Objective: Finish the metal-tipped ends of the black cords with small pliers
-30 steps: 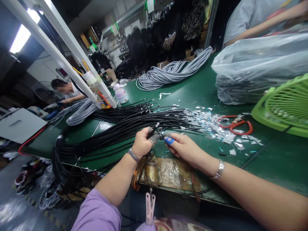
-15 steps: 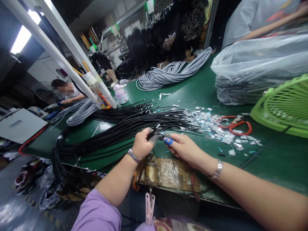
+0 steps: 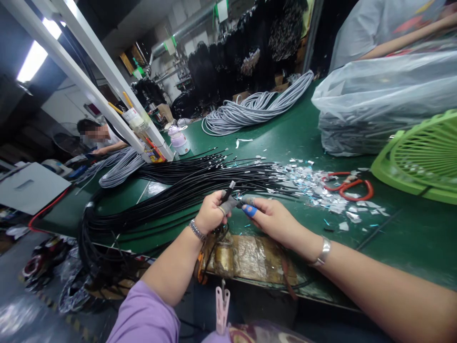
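My left hand (image 3: 211,214) is closed around a black cable (image 3: 227,191). The cable's pale, silvery end sticks up past the thumb. Just to the right, my right hand (image 3: 264,212) is pinched shut, its fingertips close to the left ones. What those fingertips hold is too small to make out. Grey coverings wrap some fingers on both hands, and a blue wrap (image 3: 249,210) sits on a right finger. Beyond my hands lies a large bundle of black cables (image 3: 171,190), their ends pointing right toward foil and plastic scraps (image 3: 314,186).
Red-handled scissors (image 3: 357,188) lie by the scraps. A green fan (image 3: 421,157) and a clear plastic bag (image 3: 374,105) stand at right. Grey cable coils (image 3: 250,112) lie at the back, near a white post (image 3: 107,71). Two people work nearby. A taped board (image 3: 262,255) sits at the front edge.
The cable in my left hand now stands higher and more upright, with more of its end showing. My right hand has barely shifted.
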`<state>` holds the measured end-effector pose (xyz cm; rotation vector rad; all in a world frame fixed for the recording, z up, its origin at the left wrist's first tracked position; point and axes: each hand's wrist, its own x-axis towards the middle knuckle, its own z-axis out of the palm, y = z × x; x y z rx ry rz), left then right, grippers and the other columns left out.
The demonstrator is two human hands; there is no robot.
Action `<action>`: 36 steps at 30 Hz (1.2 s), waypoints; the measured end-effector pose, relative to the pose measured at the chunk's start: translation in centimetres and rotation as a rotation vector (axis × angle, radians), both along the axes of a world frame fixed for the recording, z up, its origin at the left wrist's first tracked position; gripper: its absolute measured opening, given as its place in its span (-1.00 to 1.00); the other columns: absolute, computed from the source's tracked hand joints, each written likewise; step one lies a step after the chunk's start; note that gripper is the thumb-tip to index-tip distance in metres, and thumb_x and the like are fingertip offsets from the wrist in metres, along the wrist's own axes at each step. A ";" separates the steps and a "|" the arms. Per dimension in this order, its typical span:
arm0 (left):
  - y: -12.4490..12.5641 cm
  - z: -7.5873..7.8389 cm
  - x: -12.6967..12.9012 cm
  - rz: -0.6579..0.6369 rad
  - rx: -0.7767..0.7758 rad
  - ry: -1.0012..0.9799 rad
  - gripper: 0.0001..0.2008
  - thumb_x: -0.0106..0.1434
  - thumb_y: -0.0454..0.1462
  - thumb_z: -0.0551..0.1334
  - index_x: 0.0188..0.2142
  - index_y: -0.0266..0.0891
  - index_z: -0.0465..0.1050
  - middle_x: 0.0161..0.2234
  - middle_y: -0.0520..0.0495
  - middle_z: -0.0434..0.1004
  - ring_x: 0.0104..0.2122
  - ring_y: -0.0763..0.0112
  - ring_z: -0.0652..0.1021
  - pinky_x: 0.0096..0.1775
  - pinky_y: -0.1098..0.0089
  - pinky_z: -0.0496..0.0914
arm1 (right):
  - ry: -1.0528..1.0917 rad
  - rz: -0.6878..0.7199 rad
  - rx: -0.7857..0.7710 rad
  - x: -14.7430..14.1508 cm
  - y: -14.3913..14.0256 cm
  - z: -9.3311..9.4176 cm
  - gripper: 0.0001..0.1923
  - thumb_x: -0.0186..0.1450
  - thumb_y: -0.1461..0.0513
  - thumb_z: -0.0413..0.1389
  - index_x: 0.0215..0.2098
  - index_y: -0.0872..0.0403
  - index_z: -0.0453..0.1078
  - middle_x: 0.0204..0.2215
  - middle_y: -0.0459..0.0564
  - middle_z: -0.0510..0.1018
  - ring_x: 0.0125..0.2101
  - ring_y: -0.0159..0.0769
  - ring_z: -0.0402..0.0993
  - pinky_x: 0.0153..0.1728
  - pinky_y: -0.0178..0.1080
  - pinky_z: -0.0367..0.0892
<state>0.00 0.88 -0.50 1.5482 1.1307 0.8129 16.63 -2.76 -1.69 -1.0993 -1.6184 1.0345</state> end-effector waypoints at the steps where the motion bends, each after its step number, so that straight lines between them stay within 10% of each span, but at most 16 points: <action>1: 0.0 0.1 0.0 -0.005 -0.021 -0.004 -0.58 -0.04 0.03 0.31 -0.47 -0.25 0.26 -0.69 0.18 0.29 -0.79 0.67 0.24 -0.73 0.58 0.09 | -0.021 -0.009 0.026 0.0 0.1 0.1 -0.77 0.19 0.15 -0.01 -0.49 0.03 0.43 -0.73 -0.19 0.22 -0.66 -0.40 0.08 -0.62 -0.32 0.06; 13: 0.4 0.5 -0.2 -0.124 -0.308 -0.150 -0.47 -0.15 0.12 0.36 -0.50 -0.28 0.29 -0.77 0.20 0.21 -0.84 0.71 0.13 -0.77 0.56 -0.09 | -0.113 -0.035 0.117 0.0 0.3 -0.4 -0.72 0.19 0.16 -0.02 -0.38 0.04 0.54 -0.51 -0.05 0.58 -0.51 -0.25 0.36 -0.45 -0.24 0.29; 27: 0.8 0.3 -1.0 -0.229 -0.449 -0.328 -0.53 -0.12 -0.01 0.42 -0.47 -0.26 0.24 -0.77 0.22 0.18 -0.84 0.72 0.09 -0.75 0.56 -0.13 | -0.156 -0.010 0.184 0.2 0.4 -0.5 -0.77 0.20 0.15 0.00 -0.50 0.02 0.44 -0.58 -0.06 0.51 -0.52 -0.27 0.36 -0.44 -0.24 0.27; 36: 0.1 0.6 -0.2 -0.149 -0.269 -0.167 -0.51 -0.11 0.07 0.36 -0.44 -0.29 0.32 -0.76 0.21 0.19 -0.82 0.71 0.09 -0.74 0.55 -0.13 | 0.345 -0.032 -0.392 -0.1 0.5 -0.3 -0.56 0.01 -0.11 0.20 -0.50 0.06 0.24 -0.70 -0.27 0.24 -0.75 -0.56 -0.02 -0.74 -0.41 -0.09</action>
